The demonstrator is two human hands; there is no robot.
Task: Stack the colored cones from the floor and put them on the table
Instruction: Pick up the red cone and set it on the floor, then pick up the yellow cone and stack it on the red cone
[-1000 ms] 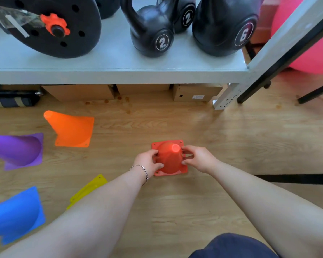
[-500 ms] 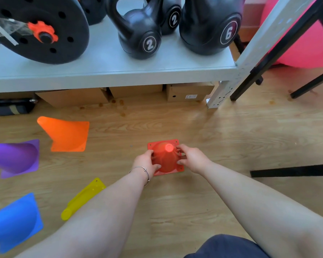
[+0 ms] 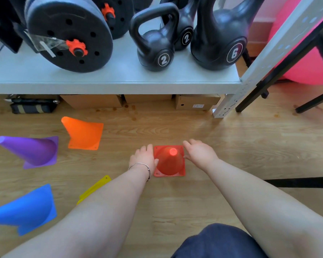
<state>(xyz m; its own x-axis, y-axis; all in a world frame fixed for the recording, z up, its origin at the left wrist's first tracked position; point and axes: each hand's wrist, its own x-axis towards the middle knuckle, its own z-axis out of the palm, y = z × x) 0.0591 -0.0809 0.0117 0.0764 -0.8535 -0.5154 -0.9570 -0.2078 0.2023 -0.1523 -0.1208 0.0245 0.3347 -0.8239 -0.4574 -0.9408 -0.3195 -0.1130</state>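
A red cone stands upright on the wooden floor, tip towards me. My left hand rests just left of it, fingers loose and thumb at the cone's side. My right hand hovers at its right edge with fingers spread, holding nothing. To the left, an orange cone, a purple cone and a blue cone lie on their sides. My left forearm hides most of a yellow cone. The grey table runs across the back.
On the table stand a black weight plate and kettlebells. Cardboard boxes and a dark bag sit under it. The table's white leg, black frame legs and a pink ball are at right.
Both hands gripped the red cone before; now they have opened and drawn apart from it, leaving it upright on the floor. My view has tilted up slightly.
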